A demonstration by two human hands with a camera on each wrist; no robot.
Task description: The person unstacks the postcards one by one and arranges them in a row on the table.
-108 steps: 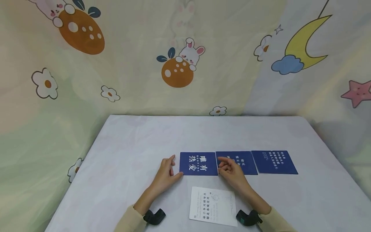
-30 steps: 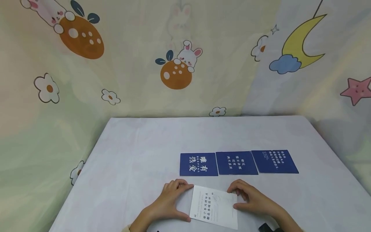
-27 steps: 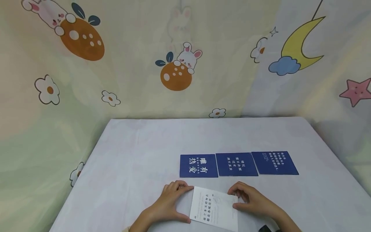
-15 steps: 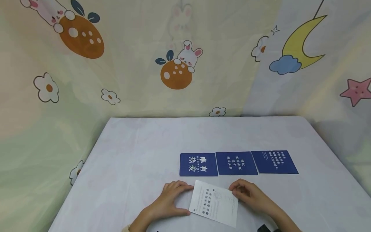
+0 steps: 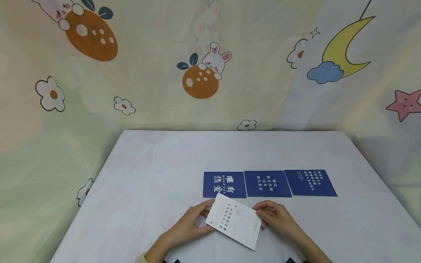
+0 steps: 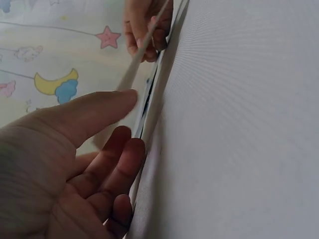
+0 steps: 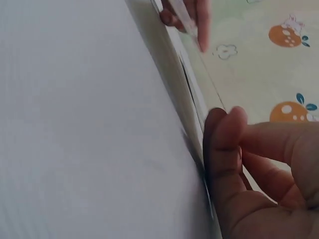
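A white card [image 5: 235, 221] with printed lettering and a faint drawing is held tilted above the table. My left hand [image 5: 188, 223] holds its left side, index finger near the upper corner and thumb at the lower one. In the left wrist view, the card [image 6: 130, 74] shows edge-on beside my thumb. My right hand [image 5: 276, 218] pinches the right edge near the top, thumb above and fingers partly hidden below. The card's far corner overlaps the bottom edge of the left blue card [image 5: 210, 184] in the head view.
A middle blue card [image 5: 253, 190] and a right blue card [image 5: 297, 188], both with white lettering, lie flat in a row with the left one. The white-covered table [image 5: 158, 157] stands before a patterned cloth backdrop [image 5: 148, 65].
Both hands first left the blue cards for the white card. Since then, the white card has risen off the table, moved forward and left, and turned clockwise; the right thumb has shifted up its edge.
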